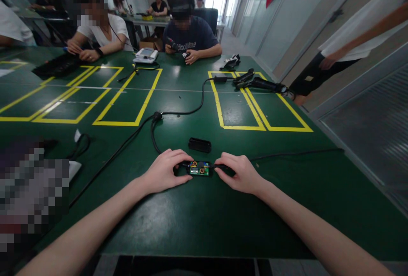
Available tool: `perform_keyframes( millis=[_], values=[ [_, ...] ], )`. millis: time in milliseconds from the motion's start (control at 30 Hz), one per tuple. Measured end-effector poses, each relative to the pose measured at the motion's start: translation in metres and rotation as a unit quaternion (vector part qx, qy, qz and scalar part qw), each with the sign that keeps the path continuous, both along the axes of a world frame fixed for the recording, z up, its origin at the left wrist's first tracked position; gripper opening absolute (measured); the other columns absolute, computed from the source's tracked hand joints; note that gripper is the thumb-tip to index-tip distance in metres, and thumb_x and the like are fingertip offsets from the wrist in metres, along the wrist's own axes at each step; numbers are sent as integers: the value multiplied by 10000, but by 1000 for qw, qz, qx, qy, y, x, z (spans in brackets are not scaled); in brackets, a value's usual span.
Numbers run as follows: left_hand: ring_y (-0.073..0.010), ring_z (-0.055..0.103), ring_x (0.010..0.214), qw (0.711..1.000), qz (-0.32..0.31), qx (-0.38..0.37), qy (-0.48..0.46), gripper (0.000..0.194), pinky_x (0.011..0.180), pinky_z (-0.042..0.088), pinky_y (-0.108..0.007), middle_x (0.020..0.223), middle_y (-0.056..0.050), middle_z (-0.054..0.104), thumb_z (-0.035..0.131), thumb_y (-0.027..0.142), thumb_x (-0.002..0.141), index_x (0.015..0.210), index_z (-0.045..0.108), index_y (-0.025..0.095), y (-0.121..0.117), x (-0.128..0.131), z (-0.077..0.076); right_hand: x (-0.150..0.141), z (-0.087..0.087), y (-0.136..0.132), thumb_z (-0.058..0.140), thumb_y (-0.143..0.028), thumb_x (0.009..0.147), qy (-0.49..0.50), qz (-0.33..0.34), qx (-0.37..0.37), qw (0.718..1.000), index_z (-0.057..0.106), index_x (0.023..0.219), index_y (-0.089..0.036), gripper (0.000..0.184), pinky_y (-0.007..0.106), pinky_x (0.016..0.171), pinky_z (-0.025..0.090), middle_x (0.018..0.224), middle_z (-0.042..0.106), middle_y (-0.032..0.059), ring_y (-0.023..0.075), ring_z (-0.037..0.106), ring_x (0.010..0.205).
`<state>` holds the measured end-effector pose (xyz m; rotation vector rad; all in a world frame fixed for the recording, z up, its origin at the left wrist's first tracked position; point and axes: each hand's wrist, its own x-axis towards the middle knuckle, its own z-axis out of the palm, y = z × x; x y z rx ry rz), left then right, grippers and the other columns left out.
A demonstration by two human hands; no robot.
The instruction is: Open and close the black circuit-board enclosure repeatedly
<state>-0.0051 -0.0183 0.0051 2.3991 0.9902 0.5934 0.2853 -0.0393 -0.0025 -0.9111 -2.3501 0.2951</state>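
Observation:
A small green circuit board [199, 169] with copper coils sits in an open black case on the table before me. My left hand [167, 170] holds the case's left end, thumb on the near edge and fingers on the far edge. My right hand [240, 172] pinches the black cable [219, 167] where it leaves the right end. A loose black case cover [199, 145] lies just beyond the board. The fingers partly hide both cable ends.
A long black cord [127, 138] with a bundled knot [157, 116] crosses the green table [178, 225]. Yellow tape [242, 128] marks rectangles farther off. Black cables [255, 81] lie at the far right. Several people sit across; a person stands at right.

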Motion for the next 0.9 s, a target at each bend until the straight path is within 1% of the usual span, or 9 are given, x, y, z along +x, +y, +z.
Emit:
perform_keyframes(
  millis=[233, 333, 433, 500, 567, 633, 700, 900],
  values=[
    [-221, 721, 946, 999, -6, 43, 0, 342, 833, 523, -357, 1113, -49, 753, 787, 272, 848, 1170, 685, 217, 3, 0, -2, -1, 1, 2, 548, -237, 1007, -17, -24, -6, 1000, 668, 1018, -195, 128, 243, 573, 460, 837, 701, 35, 138, 644, 649],
    [-240, 711, 989, 998, -14, 56, 3, 336, 867, 541, -387, 1124, -67, 750, 773, 270, 866, 1183, 684, 205, 4, -2, -1, 0, 1, 3, 553, -219, 1002, -23, -21, -6, 999, 683, 1043, -191, 139, 243, 577, 470, 829, 710, 31, 139, 655, 649],
    [-253, 701, 1011, 997, -25, 69, -5, 325, 894, 561, -406, 1121, -81, 744, 765, 294, 876, 1177, 689, 196, 5, -3, 1, 1, 1, 4, 562, -216, 1002, -31, -22, -7, 999, 692, 1083, -187, 156, 248, 586, 489, 863, 729, 40, 146, 676, 675],
    [-246, 699, 1000, 997, -25, 75, -20, 281, 878, 575, -392, 1118, -89, 733, 745, 307, 894, 1144, 695, 189, 5, -4, 3, 1, 1, 5, 565, -207, 1005, -26, -17, 3, 1000, 692, 1108, -184, 166, 252, 597, 505, 879, 739, 46, 150, 688, 694],
    [-226, 698, 977, 996, -18, 79, -36, 173, 851, 581, -361, 1095, -89, 726, 680, 282, 941, 1083, 698, 184, 5, -4, 4, 0, 1, 6, 572, -203, 1004, -13, -7, 28, 999, 692, 1107, -184, 160, 262, 628, 530, 885, 747, 51, 158, 701, 724],
    [-205, 696, 944, 996, -12, 82, -46, 106, 831, 578, -335, 1043, -80, 726, 609, 236, 981, 1017, 695, 184, 5, -4, 5, -1, 0, 7, 585, -203, 1001, 1, 3, 54, 999, 696, 1077, -187, 135, 281, 663, 552, 892, 753, 57, 170, 709, 757],
    [-193, 692, 912, 995, -12, 80, -52, 112, 815, 574, -319, 992, -67, 727, 579, 204, 994, 978, 689, 187, 5, -3, 5, -2, 0, 8, 598, -194, 997, 12, 12, 67, 998, 697, 1045, -186, 111, 297, 683, 565, 903, 757, 65, 180, 711, 779],
    [-188, 672, 874, 996, -15, 47, -72, 98, 792, 563, -313, 932, -50, 712, 594, 204, 990, 941, 678, 189, 4, -3, 2, -3, -2, 9, 601, -181, 998, 15, 29, 46, 998, 701, 1054, -195, 115, 322, 694, 576, 924, 759, 76, 196, 705, 805]
  ],
)
